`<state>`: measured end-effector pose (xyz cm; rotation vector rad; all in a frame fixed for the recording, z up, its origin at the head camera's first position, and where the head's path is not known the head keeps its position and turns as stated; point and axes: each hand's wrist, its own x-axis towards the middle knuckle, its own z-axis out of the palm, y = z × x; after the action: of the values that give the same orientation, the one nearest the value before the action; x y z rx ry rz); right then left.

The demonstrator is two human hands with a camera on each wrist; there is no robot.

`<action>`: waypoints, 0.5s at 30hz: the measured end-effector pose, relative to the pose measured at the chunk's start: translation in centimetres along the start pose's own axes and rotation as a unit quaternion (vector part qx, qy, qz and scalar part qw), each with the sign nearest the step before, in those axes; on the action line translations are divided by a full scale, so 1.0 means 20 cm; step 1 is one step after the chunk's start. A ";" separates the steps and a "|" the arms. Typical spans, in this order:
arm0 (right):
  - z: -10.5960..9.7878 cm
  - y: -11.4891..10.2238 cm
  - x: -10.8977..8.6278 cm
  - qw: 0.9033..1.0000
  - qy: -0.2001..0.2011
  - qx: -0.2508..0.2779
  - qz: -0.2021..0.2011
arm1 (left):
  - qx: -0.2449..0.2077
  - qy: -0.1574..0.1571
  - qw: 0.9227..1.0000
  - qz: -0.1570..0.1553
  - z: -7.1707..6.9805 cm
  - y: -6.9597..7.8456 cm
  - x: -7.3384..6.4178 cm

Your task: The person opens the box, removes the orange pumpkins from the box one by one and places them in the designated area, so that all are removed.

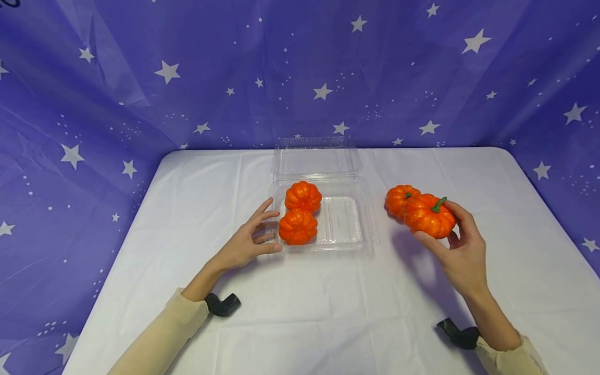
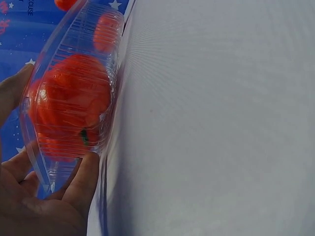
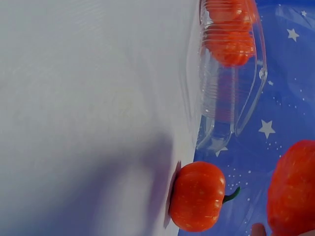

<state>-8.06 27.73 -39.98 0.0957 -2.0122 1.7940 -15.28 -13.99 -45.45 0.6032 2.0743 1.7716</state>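
My right hand (image 1: 461,255) grips a small orange pumpkin (image 1: 428,217) with a green stem, thumb on its near side and fingers behind. It is raised over the table and partly overlaps a second pumpkin (image 1: 399,200) standing on the cloth. In the right wrist view the held pumpkin (image 3: 295,189) is cut off at the edge. Spread fingers of my left hand (image 1: 244,242) rest around the left end of a clear plastic clamshell container (image 1: 344,219). Two pumpkins (image 1: 298,227) sit one behind the other in its left half, no stems showing on top.
The container's hinged lid (image 1: 316,159) lies open toward the table's back edge. White cloth (image 1: 319,312) covers the table. A blue star-patterned curtain (image 1: 281,67) stands behind and at the sides. Black wrist mounts (image 1: 223,305) are strapped at both cuffs.
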 end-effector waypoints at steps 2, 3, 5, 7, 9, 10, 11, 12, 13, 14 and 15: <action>-0.01 0.00 0.00 1.000 0.012 0.001 0.014 | -0.001 0.000 1.000 0.001 0.00 0.00 0.00; -0.01 0.00 0.00 1.000 0.018 0.002 0.022 | -0.001 0.000 1.000 0.001 0.00 0.00 0.00; -0.02 -0.01 0.01 0.999 0.031 -0.003 0.036 | -0.001 0.000 1.000 0.001 0.00 0.00 0.00; -0.03 -0.01 0.01 0.998 0.042 -0.026 0.046 | 0.000 0.000 1.000 0.000 0.00 0.00 0.00; -0.04 0.00 0.01 0.996 0.048 -0.061 0.050 | 0.000 0.000 1.000 0.000 0.00 0.00 0.00; -0.04 0.00 0.01 0.994 0.050 -0.079 0.051 | 0.001 0.001 1.000 0.000 0.00 0.00 0.00; -0.05 0.00 0.01 0.993 0.050 -0.098 0.051 | 0.001 0.000 1.000 0.000 0.00 0.00 0.00; -0.05 0.00 0.02 0.991 0.050 -0.113 0.051 | 0.001 0.001 1.000 0.000 0.00 0.00 0.00; -0.06 0.00 0.02 0.990 0.049 -0.122 0.051 | 0.001 0.001 1.000 0.001 0.00 0.00 0.00; -0.06 0.00 0.02 0.989 0.048 -0.130 0.051 | 0.001 0.000 1.000 0.001 0.00 0.00 0.00; -0.07 0.01 0.02 0.988 0.047 -0.136 0.053 | 0.001 0.001 1.000 0.001 0.00 0.00 0.00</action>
<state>-8.15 29.25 -39.82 -0.1792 -2.2060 1.5336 -15.25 -13.98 -45.45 0.6041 2.0769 1.7714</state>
